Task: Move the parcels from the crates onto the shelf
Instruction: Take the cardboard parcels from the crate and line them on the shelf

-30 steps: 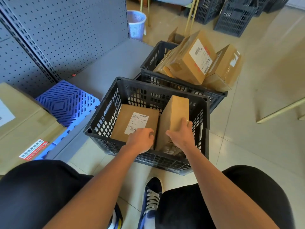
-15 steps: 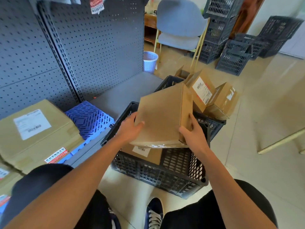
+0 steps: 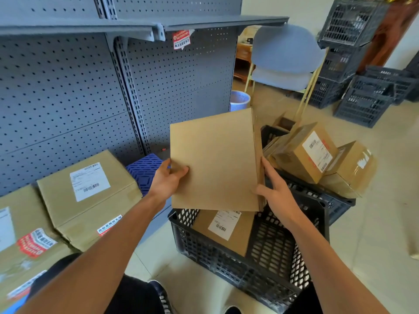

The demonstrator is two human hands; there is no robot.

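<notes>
**Parcel lifted, shelf next**

Left hand (image 3: 166,180) pinches the plain parcel (image 3: 215,162) with thumb on its face; right hand (image 3: 275,189) presses straight fingers (image 3: 266,168) against its edge. The parcel hangs above the near crate (image 3: 260,268), where one labelled parcel (image 3: 226,230) remains. It likely swings left next, onto the shelf (image 3: 149,152). Beyond the near crate, a second crate (image 3: 337,202) holds several boxes (image 3: 310,152).

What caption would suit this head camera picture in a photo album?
Both hands, left hand and right hand, hold a plain cardboard parcel above a black crate beside the grey shelf.
</notes>
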